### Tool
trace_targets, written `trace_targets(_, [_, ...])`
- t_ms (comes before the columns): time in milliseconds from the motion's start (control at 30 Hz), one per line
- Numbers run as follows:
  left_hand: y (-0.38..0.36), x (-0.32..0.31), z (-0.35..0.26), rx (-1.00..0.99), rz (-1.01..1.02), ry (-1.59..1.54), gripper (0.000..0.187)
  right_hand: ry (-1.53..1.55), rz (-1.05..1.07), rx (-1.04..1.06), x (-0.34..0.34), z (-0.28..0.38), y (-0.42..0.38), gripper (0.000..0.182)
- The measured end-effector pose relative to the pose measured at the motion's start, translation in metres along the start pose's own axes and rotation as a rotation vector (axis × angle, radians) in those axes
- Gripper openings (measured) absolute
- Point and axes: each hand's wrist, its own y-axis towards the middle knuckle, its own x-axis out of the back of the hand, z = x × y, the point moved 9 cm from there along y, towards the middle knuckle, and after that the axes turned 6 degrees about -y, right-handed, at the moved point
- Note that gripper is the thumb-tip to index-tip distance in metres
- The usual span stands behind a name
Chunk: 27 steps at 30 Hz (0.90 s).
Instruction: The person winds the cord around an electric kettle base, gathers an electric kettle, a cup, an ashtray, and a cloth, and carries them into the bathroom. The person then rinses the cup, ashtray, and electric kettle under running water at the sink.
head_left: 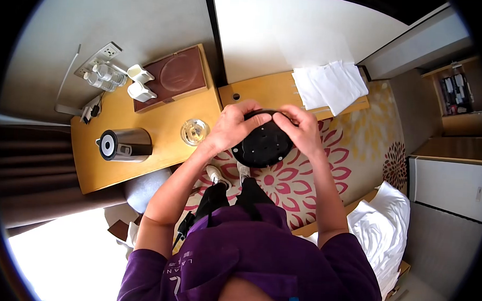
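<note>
A round black base (264, 143) with small light dots on its underside is held up in front of my body, above the patterned carpet. My left hand (235, 123) grips its upper left edge, thumb across the underside. On the upper right edge, my right hand (297, 127) has its thumb pressed on the base and its fingers curled behind. The two thumbs nearly meet. On the wooden desk at the left, a steel kettle (133, 145) with a black-rimmed top stands apart from both hands. A glass ashtray (194, 131) lies near my left forearm.
A brown tray (174, 77), two white cups (140, 81), water bottles (108, 76) and a cable by the wall socket (110, 50) are on or by the desk (95, 173). White towels (330, 87) lie on the wooden ledge ahead. White bedding (380, 226) is at right.
</note>
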Motion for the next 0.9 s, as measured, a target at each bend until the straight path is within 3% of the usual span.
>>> trace_targets(167, [0.002, 0.023, 0.013, -0.006, -0.225, -0.164, 0.027, 0.425, -0.054, 0.025, 0.009, -0.024, -0.001, 0.013])
trace_targets(300, [-0.002, 0.028, 0.033, 0.005, -0.348, -0.200, 0.022, 0.216, -0.255, -0.035, -0.002, -0.034, -0.005, 0.012])
trace_targets(367, [-0.004, 0.027, 0.035, -0.004, -0.388, -0.227, 0.020, 0.086, -0.282, -0.073, -0.003, -0.033, -0.006, 0.021])
trace_targets(433, [-0.012, 0.038, 0.027, -0.114, -0.546, -0.359, 0.019, -0.181, -0.283, -0.324, -0.002, -0.048, -0.011, 0.038])
trace_targets(467, [-0.015, 0.039, 0.020, -0.161, -0.572, -0.350, 0.018, 0.014, -0.205, -0.476, -0.013, -0.059, -0.015, 0.050])
trace_targets(500, [-0.015, 0.037, 0.020, -0.162, -0.570, -0.353, 0.018, 0.011, -0.208, -0.477, -0.016, -0.065, -0.016, 0.050])
trace_targets(567, [-0.019, 0.034, 0.012, -0.224, -0.599, -0.241, 0.018, 0.344, -0.117, -0.596, -0.042, -0.091, -0.023, 0.042])
trace_targets(700, [-0.032, 0.031, 0.006, -0.320, -0.660, -0.076, 0.017, 0.376, -0.133, -0.583, -0.055, -0.087, -0.030, 0.042])
trace_targets(900, [-0.040, 0.027, -0.006, -0.456, -0.671, 0.014, 0.013, 0.786, -0.136, -0.675, -0.107, -0.103, -0.050, 0.019])
